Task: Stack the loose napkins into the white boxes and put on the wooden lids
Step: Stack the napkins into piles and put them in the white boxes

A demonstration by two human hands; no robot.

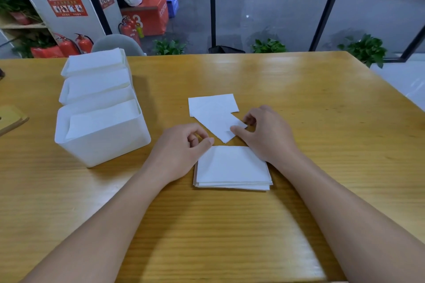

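Note:
Three white boxes stand in a row at the left, the nearest box (103, 145) holding napkins, as do the middle box (96, 89) and far box (94, 62). A neat stack of napkins (232, 167) lies on the table in front of me. Beyond it lie two loose napkins, a tilted napkin (216, 124) over a flat napkin (211, 103). My right hand (266, 133) pinches the right corner of the tilted napkin between thumb and fingers. My left hand (184, 147) hovers at the stack's far left corner with fingers curled, holding nothing that I can see.
A wooden lid (11, 119) lies at the table's left edge. The wooden table (299, 99) ends at the far side near a grey chair back (117, 45). Potted plants and fire extinguishers stand on the floor beyond.

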